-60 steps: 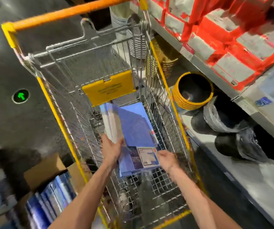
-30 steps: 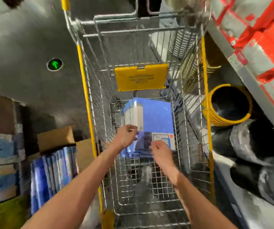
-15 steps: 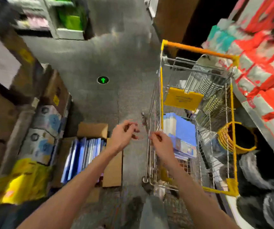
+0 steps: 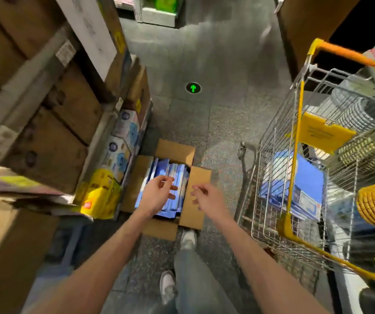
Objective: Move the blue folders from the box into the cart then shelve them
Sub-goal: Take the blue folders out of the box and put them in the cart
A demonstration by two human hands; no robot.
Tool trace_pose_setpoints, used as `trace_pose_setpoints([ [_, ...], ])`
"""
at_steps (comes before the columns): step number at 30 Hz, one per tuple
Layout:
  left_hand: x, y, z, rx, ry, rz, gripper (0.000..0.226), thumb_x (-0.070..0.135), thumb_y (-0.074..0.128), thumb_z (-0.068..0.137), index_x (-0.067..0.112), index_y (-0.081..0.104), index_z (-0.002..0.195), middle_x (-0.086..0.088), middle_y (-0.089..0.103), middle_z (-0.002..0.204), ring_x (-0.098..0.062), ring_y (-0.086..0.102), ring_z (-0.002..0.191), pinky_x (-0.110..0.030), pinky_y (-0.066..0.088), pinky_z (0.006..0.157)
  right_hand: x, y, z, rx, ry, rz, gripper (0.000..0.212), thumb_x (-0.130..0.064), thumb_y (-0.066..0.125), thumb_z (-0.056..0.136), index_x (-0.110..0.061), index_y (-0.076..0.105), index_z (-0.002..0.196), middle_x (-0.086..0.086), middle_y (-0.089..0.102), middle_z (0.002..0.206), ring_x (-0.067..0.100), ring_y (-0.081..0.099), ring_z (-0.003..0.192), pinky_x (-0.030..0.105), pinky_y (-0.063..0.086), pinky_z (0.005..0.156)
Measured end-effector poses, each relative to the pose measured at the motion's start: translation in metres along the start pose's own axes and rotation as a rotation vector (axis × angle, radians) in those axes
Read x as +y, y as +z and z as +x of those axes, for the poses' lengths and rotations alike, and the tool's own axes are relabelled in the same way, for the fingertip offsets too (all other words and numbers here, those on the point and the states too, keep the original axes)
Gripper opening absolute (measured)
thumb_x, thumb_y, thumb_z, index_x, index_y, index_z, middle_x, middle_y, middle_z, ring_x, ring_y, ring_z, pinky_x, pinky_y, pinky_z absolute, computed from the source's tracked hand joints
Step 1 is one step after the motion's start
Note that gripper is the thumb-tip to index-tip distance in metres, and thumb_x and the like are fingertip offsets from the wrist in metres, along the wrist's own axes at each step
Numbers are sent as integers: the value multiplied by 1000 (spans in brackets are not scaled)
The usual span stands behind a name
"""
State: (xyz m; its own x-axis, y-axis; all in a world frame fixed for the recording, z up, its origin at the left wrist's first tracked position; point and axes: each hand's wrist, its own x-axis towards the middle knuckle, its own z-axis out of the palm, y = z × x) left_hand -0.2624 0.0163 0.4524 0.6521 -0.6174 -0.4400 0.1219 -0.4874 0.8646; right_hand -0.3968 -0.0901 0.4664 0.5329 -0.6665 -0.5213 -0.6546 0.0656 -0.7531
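Because the blue folders stand on edge, packed side by side in the open cardboard box on the floor, their top edges face upward and can be pinched from above. The box flaps are folded outward, which leaves the opening unobstructed. A first batch of folders already lies flat in the wire cart parked just right of the box, so the transfer is judged partly complete and shelving not yet begun.

The left hand hovers over the folder tops with fingers loosely curled and part-spread, holding nothing. The right hand hangs over the right-hand flap, likewise empty and half-open. Contact with the folders cannot be confirmed.

The cart's position beside the box keeps the carry short. One shoe is planted at the box's near edge, placing the person directly over the load.
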Motion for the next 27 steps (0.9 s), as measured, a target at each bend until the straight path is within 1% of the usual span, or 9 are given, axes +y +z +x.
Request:
trace_pose_setpoints([
  [2,-19,-13,16,10,-55,36,23,28,52,104,11,65,111,-1,75,88,-17,73,67,-23,47,52,1,15,15,-43,31,-14,20,-33,48,102,-22,61,112,-2,69,106,19,68,90,42,56,85],
  [5,-37,-27,45,29,-114,51,23,22,52,103,6,64,113,-6,75,87,-21,72,65,-29,54,58,0,29,43,-74,75,10,14,-28,47,103,-23,59,110,-1,68,107,13,67,80,36,54,79],
  [9,-56,-40,88,62,-157,108,15,19,52,102,13,62,111,-9,75,91,-28,75,71,-48,62,71,-1,49,95,-121,168,50,21,-33,45,104,-22,61,109,-3,70,104,8,62,72,34,51,72],
  [13,-70,-55,132,45,-185,269,16,21,56,101,14,62,115,-7,74,99,-18,72,73,-30,60,62,-3,72,138,-131,250,107,18,-29,45,103,-30,59,91,-6,71,97,19,68,81,36,51,73],
  [16,-93,-72,161,40,-212,359,28,31,60,97,16,62,121,-4,74,102,-21,72,88,-44,61,80,2,98,175,-183,346,163,22,-30,44,105,-17,62,103,-3,71,90,16,66,67,33,50,63],
  [18,-100,-82,171,36,-241,433,32,33,61,98,14,62,123,-4,73,106,-22,69,96,-41,57,88,7,114,192,-160,412,251,35,-28,42,107,0,61,114,3,66,81,11,61,51,24,46,50],
  [20,-110,-89,189,20,-258,483,33,34,61,98,12,62,123,-4,71,108,-22,67,100,-39,56,89,14,130,207,-125,464,339,40,-28,39,108,5,61,115,10,64,84,7,59,50,17,45,45],
  [23,-142,-95,223,-5,-270,512,33,34,62,98,12,60,123,-5,70,107,-24,66,100,-37,54,86,22,154,228,-83,486,378,45,-43,40,105,-8,66,110,9,72,96,15,64,71,21,51,58],
  [27,-200,-84,279,-48,-369,471,40,37,63,97,17,52,129,2,64,110,-20,62,104,-29,46,84,43,195,278,-6,610,494,51,-49,38,104,-8,67,113,8,72,101,22,63,75,31,50,61],
])
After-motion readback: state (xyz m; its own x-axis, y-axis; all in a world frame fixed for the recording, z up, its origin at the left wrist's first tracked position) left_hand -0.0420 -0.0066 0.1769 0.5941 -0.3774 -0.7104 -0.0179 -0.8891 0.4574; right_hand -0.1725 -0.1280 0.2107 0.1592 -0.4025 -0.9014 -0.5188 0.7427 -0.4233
